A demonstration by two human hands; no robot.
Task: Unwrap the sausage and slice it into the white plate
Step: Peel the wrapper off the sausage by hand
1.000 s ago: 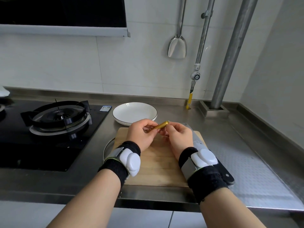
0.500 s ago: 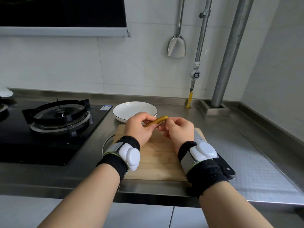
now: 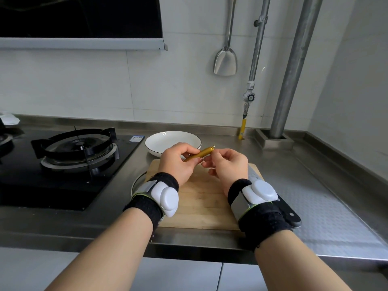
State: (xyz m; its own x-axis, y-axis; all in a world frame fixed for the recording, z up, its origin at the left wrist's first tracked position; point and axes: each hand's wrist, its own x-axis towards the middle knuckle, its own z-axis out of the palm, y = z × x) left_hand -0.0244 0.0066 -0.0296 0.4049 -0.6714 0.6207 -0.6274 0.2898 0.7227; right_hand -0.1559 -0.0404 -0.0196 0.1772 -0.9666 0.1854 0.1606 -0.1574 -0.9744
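Observation:
A thin sausage [image 3: 202, 153] in a gold wrapper is held in the air above the far end of the wooden cutting board [image 3: 201, 206]. My left hand [image 3: 178, 162] grips its lower left part, which is hidden in the fingers. My right hand [image 3: 228, 166] pinches the wrapper near the upper right end, where a small metal clip shows. The white plate [image 3: 168, 139] with a dark rim stands just behind the hands. A knife with a black handle [image 3: 291, 217] lies along the board's right edge, mostly hidden by my right wrist.
A black gas hob with a burner [image 3: 79, 148] fills the counter on the left. A metal spatula [image 3: 225, 59] hangs on the tiled wall, next to two vertical pipes [image 3: 294, 66]. A round metal rim [image 3: 136, 181] shows under the board's left edge.
Both hands lifted the sausage slightly and drew a little apart. More of the gold wrapper now shows between them, tilted up to the right.

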